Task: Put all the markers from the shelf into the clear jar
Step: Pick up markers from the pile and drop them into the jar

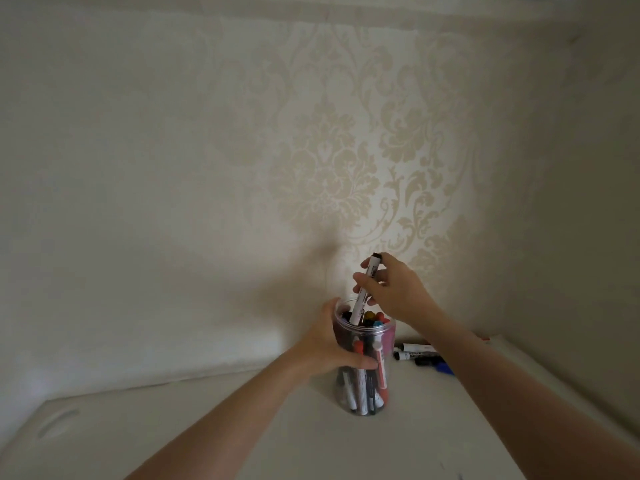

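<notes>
A clear jar (374,393) stands upright on the white shelf (207,427), holding several markers with red, blue, yellow and black caps. My left hand (332,348) wraps around the jar's left side. My right hand (394,289) is above the jar's mouth, gripping a white marker with a black end (367,278). That marker points down, its lower end inside the jar's rim. Several loose markers (417,353) lie on the shelf just right of the jar, partly hidden behind my right forearm.
Patterned cream wallpaper (329,150) covers the back wall close behind the jar. A side wall (588,237) closes the shelf on the right. An oval recess (57,422) sits in the shelf surface at the far left.
</notes>
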Available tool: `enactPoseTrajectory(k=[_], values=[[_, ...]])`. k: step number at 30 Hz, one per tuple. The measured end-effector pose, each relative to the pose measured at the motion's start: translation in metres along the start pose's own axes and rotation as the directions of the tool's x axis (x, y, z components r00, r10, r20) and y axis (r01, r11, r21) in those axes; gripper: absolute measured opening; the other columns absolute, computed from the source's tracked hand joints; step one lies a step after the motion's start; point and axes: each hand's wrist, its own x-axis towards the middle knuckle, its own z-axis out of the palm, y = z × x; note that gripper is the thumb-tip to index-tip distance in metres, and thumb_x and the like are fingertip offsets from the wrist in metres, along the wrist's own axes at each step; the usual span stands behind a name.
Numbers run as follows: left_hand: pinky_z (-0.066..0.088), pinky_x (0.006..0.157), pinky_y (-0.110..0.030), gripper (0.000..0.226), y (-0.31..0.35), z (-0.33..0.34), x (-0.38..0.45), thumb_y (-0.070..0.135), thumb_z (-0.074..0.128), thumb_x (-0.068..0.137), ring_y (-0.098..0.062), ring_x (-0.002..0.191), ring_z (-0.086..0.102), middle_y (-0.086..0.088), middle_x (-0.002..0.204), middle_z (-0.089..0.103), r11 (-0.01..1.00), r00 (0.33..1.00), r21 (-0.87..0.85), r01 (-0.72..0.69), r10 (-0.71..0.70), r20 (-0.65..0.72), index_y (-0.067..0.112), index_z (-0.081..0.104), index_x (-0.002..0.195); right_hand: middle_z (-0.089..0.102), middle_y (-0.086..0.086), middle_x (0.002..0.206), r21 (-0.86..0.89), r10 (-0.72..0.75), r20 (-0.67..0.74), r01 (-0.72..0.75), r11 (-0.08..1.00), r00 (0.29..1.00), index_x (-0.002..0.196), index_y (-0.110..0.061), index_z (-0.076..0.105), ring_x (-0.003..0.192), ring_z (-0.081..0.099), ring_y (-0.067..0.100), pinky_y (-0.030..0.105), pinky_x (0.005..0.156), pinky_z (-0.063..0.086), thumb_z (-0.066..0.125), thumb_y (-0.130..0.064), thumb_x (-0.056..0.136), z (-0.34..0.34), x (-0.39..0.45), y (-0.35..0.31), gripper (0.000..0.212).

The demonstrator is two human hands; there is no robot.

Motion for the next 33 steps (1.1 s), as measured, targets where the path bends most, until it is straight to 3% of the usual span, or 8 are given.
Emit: enactPoseTrajectory(k=[5,15,19,22,25,28,31,33], values=[[0.054,0.080,-0.019,0.092,-0.008,0.008,0.001,0.018,0.096,0.048,-0.006,0.107,0.063,0.011,0.117,0.064,0.996,0.993,-0.060,-0.059,0.052,-0.102,0.031,0.046,0.124,0.073,0.000,0.088,-0.241,-0.036,0.157,0.073,0.968,0.987,0.105,-0.017,0.052,0.072,0.068,0.011,0.022,0.062,0.053,0.060,-0.028,0.092,-0.010,-0.001,0.001,0.019],[0.052,0.099,-0.033,0.100,-0.004,0.008,0.000,0.017,0.097,0.047,-0.006,0.114,0.061,0.007,0.125,0.062,0.993,0.994,-0.100,-0.069,0.061,-0.088,0.031,0.044,0.131,0.065,-0.008,0.088,-0.339,-0.124,0.157,0.172,0.925,0.980,0.113,-0.028,0.056,0.072,0.064,0.000,0.006,0.061,0.046,0.079,-0.033,0.074,-0.016,-0.016,0.014,0.046],[0.053,0.079,-0.015,0.080,0.007,0.003,-0.007,0.007,0.088,0.066,0.006,0.102,0.063,0.013,0.120,0.062,0.980,0.997,-0.182,-0.077,0.079,0.002,0.036,0.043,0.125,0.068,-0.004,0.102,-0.507,-0.224,0.115,0.252,0.825,0.968,0.105,-0.027,0.071,0.086,0.064,0.008,0.024,0.082,0.050,0.069,-0.041,0.082,-0.021,-0.011,0.008,0.026],[0.048,0.100,-0.033,0.080,0.013,-0.002,-0.002,0.053,0.076,0.072,-0.012,0.121,0.056,0.004,0.140,0.052,0.942,1.000,-0.336,0.007,-0.015,-0.022,0.033,0.039,0.140,0.057,-0.005,0.124,-0.685,-0.049,0.180,0.161,0.711,0.982,0.112,-0.040,0.066,0.119,0.048,0.019,0.045,0.100,0.035,0.039,-0.051,0.096,-0.015,-0.014,0.019,0.034],[0.043,0.107,-0.043,0.046,0.018,-0.003,0.005,0.050,0.051,0.095,-0.017,0.118,0.057,0.001,0.131,0.058,0.929,0.993,-0.366,0.048,-0.084,-0.083,0.030,0.047,0.136,0.040,-0.011,0.143,-0.630,0.045,0.203,0.095,0.771,0.978,0.118,-0.046,0.061,0.135,0.026,0.019,0.049,0.107,0.017,0.021,-0.054,0.098,-0.013,-0.020,0.023,0.045],[0.050,0.093,-0.033,0.028,0.020,0.001,0.008,0.033,0.050,0.100,-0.016,0.109,0.062,0.000,0.124,0.063,0.944,0.986,-0.330,0.020,-0.073,-0.149,0.030,0.054,0.128,0.053,-0.006,0.130,-0.596,-0.015,0.136,0.094,0.798,0.991,0.112,-0.029,0.070,0.119,0.047,0.014,0.036,0.102,0.034,0.039,-0.048,0.097,-0.022,-0.021,0.023,0.040],[0.052,0.086,-0.033,0.024,0.019,0.000,0.011,0.020,0.056,0.096,-0.021,0.107,0.064,-0.002,0.125,0.064,0.962,0.973,-0.275,0.011,-0.073,-0.217,0.030,0.059,0.117,0.075,0.000,0.096,-0.532,-0.053,0.059,0.076,0.843,0.997,0.097,-0.019,0.077,0.071,0.060,-0.001,0.006,0.066,0.042,0.066,-0.034,0.086,-0.032,-0.019,0.025,0.021],[0.052,0.082,-0.029,0.024,0.022,-0.001,0.012,0.013,0.058,0.091,-0.024,0.111,0.063,-0.003,0.126,0.063,0.972,0.974,-0.235,0.019,-0.070,-0.214,0.027,0.063,0.110,0.076,-0.005,0.084,-0.524,-0.021,0.040,0.039,0.851,0.999,0.089,-0.024,0.078,0.069,0.064,0.002,0.012,0.067,0.050,0.073,-0.035,0.079,-0.034,-0.017,0.028,0.016]])
